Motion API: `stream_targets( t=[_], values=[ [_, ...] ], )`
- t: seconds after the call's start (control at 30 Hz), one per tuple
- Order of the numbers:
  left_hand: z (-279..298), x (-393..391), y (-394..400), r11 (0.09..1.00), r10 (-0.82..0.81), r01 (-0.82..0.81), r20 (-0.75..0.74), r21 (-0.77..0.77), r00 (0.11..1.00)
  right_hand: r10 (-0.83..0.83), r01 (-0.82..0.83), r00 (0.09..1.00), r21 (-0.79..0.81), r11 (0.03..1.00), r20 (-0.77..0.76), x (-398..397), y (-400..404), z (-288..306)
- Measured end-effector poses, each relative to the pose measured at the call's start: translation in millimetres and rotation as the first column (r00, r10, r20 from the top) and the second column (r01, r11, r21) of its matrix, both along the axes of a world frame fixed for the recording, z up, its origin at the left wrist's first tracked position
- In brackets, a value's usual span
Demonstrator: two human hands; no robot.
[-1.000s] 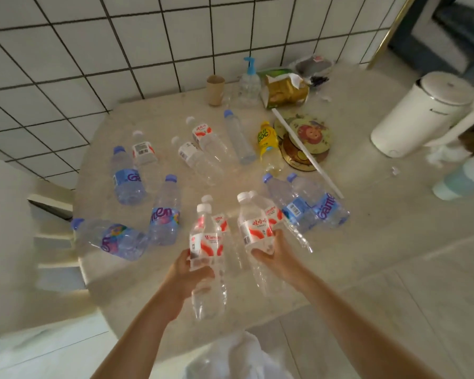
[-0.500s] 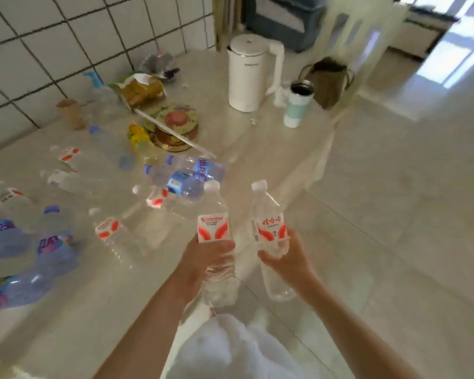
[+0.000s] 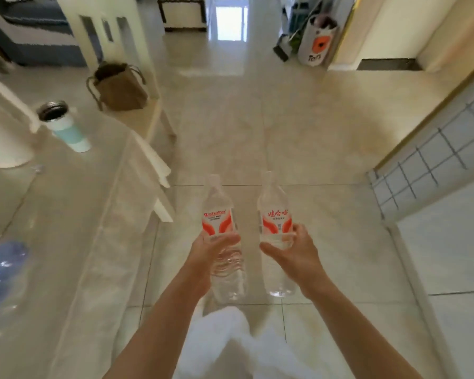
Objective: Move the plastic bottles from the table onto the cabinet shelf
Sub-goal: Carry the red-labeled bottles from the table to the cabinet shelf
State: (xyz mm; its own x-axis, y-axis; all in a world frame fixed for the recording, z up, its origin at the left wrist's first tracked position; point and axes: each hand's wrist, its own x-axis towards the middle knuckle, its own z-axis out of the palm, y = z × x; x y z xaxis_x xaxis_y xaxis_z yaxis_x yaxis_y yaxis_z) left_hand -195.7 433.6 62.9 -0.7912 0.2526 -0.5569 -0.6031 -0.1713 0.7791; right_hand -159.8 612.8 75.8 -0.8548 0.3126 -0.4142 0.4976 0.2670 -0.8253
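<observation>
My left hand (image 3: 212, 248) grips a clear plastic bottle (image 3: 219, 212) with a red and white label, held upright over the floor. My right hand (image 3: 292, 248) holds a second clear bottle (image 3: 275, 212) with the same kind of label, also upright, a little to the right. Both bottles are off the table (image 3: 66, 214), which lies to my left. A blue-labelled bottle (image 3: 3, 266) still lies on the table at the left edge of view. No cabinet shelf is in sight.
A white kettle (image 3: 3, 132) and a pale green cup (image 3: 66, 127) stand on the table. A chair with a brown bag (image 3: 118, 88) stands beyond the table's end. Open tiled floor stretches ahead; a tiled wall (image 3: 427, 165) runs along the right.
I have lifted both bottles off the table and turned to the right. The table has swung from in front of me to my left, and the floor now lies ahead.
</observation>
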Motion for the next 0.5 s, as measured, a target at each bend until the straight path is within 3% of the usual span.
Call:
stream_targets(
  t=[0.27,0.5],
  values=[
    [-1.6,-57.8,130.9,0.947,-0.241,0.231,-0.018,-0.225,0.97,-0.389,0.389,0.921,-0.001,0.921,0.01,-4.6,111.9,-11.6],
    [-1.5,-117.0,235.3,0.823,-0.528,0.48,-0.096,-0.304,0.844,-0.584,0.584,0.812,0.013,0.812,0.001,-29.3,190.5,-10.4]
  ],
)
